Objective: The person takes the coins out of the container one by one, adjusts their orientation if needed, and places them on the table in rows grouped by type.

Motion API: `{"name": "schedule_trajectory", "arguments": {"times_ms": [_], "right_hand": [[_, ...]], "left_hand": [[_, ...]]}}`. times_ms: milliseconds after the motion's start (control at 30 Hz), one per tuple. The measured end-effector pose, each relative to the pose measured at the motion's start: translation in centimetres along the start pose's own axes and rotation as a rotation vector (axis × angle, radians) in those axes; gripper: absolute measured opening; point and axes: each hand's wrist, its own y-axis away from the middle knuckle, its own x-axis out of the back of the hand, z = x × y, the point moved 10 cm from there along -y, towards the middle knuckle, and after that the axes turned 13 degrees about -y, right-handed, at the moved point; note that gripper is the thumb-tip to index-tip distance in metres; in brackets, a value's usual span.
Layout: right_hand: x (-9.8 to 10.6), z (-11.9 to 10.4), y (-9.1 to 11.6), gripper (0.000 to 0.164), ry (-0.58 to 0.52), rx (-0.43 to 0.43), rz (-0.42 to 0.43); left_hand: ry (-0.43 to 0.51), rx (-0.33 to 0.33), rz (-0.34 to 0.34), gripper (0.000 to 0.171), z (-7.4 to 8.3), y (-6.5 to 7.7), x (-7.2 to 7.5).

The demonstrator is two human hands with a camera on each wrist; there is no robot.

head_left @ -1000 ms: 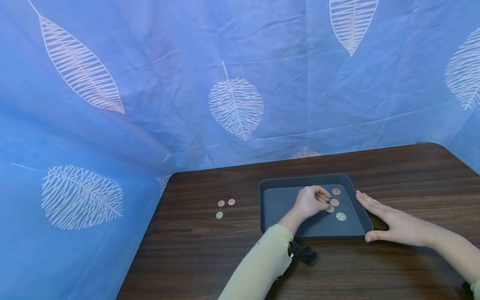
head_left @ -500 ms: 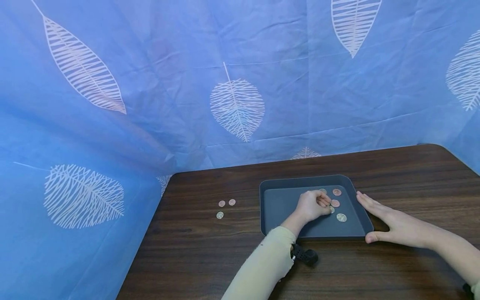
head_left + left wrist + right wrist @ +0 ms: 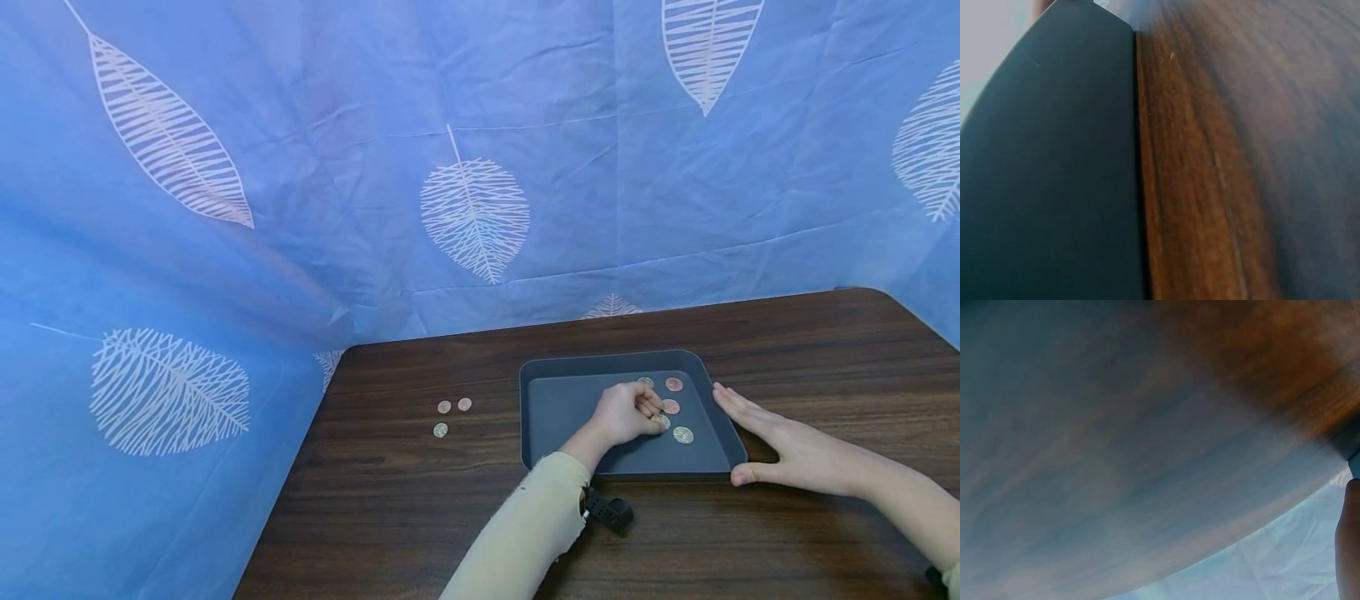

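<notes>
In the head view my left hand [image 3: 628, 412] is over the right half of a dark grey tray [image 3: 558, 421], thumb and fingers curled at a silvery-gold coin [image 3: 663, 422]. That coin is partly hidden by the fingertips and seems pinched at its edge. Around it in the tray lie two copper coins [image 3: 673, 384], a silvery-gold coin [image 3: 682, 435], and another pale coin [image 3: 646, 382] partly behind the hand. My right hand [image 3: 787, 446] rests against the tray's right side, fingers straight and thumb spread at the near corner. A finger [image 3: 1349, 544] of it shows in the right wrist view.
To the left of the tray, two copper coins [image 3: 454, 406] and one silvery-gold coin [image 3: 440, 430] lie on the dark wooden table [image 3: 375, 483]. A blue leaf-patterned cloth [image 3: 337, 167] hangs behind the table. The left wrist view shows the tray's outer wall [image 3: 1066, 162] beside bare wood.
My left hand has shifted slightly to the right and nearer, uncovering the pale coin at the back. The coin at its fingertips has slid a little nearer. The right hand stays at the tray.
</notes>
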Motion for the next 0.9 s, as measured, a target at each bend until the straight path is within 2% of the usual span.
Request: {"name": "schedule_trajectory", "arguments": {"times_ms": [433, 667, 900], "right_hand": [[-0.10, 0.04, -0.08, 0.103, -0.009, -0.006, -0.005], [-0.17, 0.18, -0.04, 0.102, -0.017, -0.012, -0.008], [-0.24, 0.29, -0.08, 0.103, -0.016, -0.015, -0.011]], "left_hand": [[0.094, 0.040, -0.031, 0.021, -0.52, 0.07, -0.08], [0.057, 0.031, -0.016, 0.016, -0.36, 0.12, 0.01], [0.070, 0.022, -0.014, 0.013, -0.41, 0.30, 0.16]]}}
